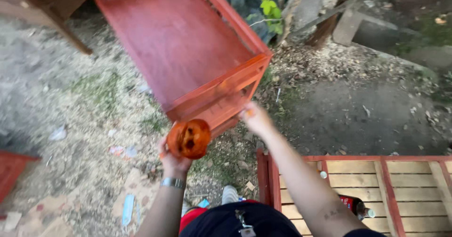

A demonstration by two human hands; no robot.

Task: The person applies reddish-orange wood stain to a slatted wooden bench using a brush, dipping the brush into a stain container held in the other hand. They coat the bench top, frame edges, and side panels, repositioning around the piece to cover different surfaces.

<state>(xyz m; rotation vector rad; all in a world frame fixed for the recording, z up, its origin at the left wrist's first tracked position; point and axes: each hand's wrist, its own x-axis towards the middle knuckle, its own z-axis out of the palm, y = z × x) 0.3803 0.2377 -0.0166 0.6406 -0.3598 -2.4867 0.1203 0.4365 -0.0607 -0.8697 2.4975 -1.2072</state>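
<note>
While raised, both arms outstretched.

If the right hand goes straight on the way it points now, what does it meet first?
The right hand already reaches the red wooden cabinet at its lower framed end; it would likely meet that frame first, though depth is unclear.

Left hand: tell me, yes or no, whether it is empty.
No: the left hand holds up a round orange-stained container in front of the red wooden frame.

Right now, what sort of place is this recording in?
Likely an outdoor woodworking yard: bare dirt ground strewn with wood shavings, a red-stained wooden furniture frame, and a slatted wooden rack. The left hand holds a round orange-stained container.
</note>
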